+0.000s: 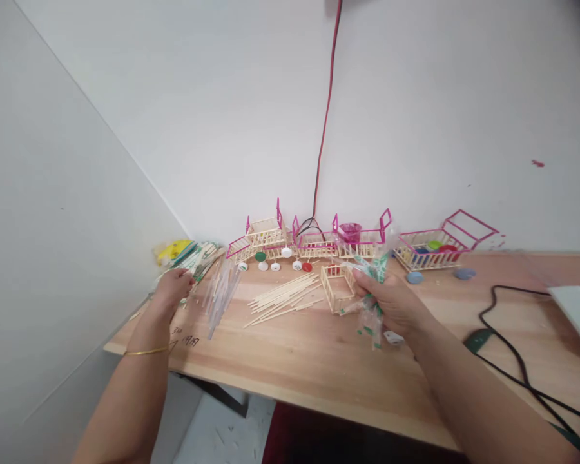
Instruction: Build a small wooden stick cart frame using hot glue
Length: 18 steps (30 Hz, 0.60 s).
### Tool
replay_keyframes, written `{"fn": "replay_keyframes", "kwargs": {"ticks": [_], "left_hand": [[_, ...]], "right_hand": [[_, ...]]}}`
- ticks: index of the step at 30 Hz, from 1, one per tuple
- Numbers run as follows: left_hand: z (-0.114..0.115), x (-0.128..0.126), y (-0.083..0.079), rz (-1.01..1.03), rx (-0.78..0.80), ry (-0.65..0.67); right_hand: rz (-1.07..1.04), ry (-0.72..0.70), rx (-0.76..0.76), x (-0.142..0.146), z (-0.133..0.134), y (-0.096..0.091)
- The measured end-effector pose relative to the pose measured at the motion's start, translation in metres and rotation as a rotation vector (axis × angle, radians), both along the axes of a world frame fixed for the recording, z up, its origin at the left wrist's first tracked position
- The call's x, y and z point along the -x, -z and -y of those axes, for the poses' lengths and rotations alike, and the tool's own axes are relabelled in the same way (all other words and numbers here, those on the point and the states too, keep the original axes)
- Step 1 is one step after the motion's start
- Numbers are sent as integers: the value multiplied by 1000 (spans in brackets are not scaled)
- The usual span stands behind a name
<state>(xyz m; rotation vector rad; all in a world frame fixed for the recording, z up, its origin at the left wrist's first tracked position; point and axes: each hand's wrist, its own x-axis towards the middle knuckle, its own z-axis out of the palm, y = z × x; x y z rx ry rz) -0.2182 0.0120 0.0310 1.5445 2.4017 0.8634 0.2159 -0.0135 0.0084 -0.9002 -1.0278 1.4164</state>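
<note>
My right hand (391, 301) is closed around a bunch of crumpled clear plastic wrappers (370, 319) with green print, held above the table. At the left, my left hand (174, 289) has its fingers curled together at a heap of paper-wrapped sticks (200, 259); what they pinch is hidden. Beside that heap lie translucent plastic strips or glue sticks (217, 303). Loose thin wooden sticks (283, 298) are spread in the middle. A small open frame built of sticks (336, 298) stands just left of my right hand.
Along the wall stand several stick-built carts with magenta edges (423, 252) and bottle-cap wheels. A magenta cup (350, 233) is among them. A yellow packet (176, 250) lies at the left corner. Black cable (517, 361) and a white object (577, 316) occupy the right side.
</note>
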Motion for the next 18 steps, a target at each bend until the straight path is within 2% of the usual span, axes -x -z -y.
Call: {"fn": "replay_keyframes", "kwargs": {"ticks": [4,5,6,7,8,11,14,18], "left_hand": [[20,-30,-15,242,-294,48],[24,-43,-18,488,-460,116],[27,-59,-20,699,-543,202],[30,-76,-21,858,-515,303],[33,-95,-20,980,-424,406],[37,-154,-11,1199,-90,647],[35,-201,1,1302,85,743],[29,-227,11,1253,225,867]], "right_hand": [[-106,4,14,6,-1,2],[-156,2,10,7,-2,3],[-194,0,6,8,-3,4],[-219,0,5,9,-3,4],[-235,2,8,9,-4,4],[-301,-17,1,10,-3,0],[-414,-32,-25,10,-1,-5],[-488,78,-57,4,-3,-12]]}}
